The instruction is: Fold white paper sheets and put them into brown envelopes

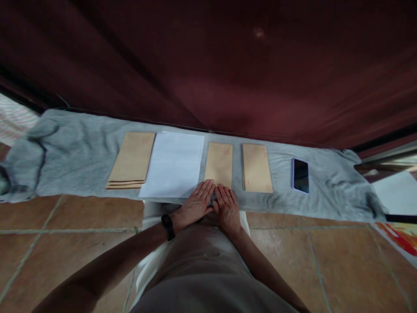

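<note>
My left hand and my right hand lie side by side, fingers stretched out flat, on the near end of a brown paper envelope. That envelope rests on the grey cloth, with small red print near its far right corner. To its left is a stack of white paper sheets. Farther left lies a pile of larger brown envelopes, their near edges fanned a little. On the right sits a stack of brown envelopes. Neither hand grips anything.
A phone with a light purple edge lies at the right on the grey cloth covering the narrow table. A dark red curtain hangs behind it. Tiled floor shows in front. White paper is at the far right.
</note>
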`<state>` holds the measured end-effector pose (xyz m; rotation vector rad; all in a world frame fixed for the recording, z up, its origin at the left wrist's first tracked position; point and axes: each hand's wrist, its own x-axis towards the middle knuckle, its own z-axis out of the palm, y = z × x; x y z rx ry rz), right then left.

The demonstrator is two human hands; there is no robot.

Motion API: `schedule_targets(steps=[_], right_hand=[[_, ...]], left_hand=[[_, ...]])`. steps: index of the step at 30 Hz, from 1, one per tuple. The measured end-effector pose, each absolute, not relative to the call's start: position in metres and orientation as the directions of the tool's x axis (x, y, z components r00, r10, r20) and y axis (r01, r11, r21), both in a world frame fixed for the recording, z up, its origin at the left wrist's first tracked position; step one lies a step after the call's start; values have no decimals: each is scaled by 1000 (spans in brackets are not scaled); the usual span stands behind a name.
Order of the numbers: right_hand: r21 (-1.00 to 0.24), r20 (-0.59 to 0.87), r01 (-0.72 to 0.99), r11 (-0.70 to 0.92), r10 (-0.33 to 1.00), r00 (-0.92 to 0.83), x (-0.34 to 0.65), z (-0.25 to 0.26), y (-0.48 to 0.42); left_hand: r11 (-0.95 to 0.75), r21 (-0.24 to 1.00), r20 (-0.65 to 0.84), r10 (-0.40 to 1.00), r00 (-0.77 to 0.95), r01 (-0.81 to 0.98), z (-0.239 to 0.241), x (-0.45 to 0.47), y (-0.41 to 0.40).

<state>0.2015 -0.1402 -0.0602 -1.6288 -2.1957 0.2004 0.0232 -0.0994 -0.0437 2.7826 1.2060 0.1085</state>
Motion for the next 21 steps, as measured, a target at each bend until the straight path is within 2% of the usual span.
schedule_targets(steps=[13, 21], right_hand=[[-308, 257, 905, 293, 942, -217, 210, -64, -146], [-334, 270, 897, 288, 941, -202, 210, -64, -146]], left_hand=[[-699, 84, 29, 715, 699, 711, -47, 19, -102], [-709, 87, 54, 705, 708, 700, -53, 16, -99]])
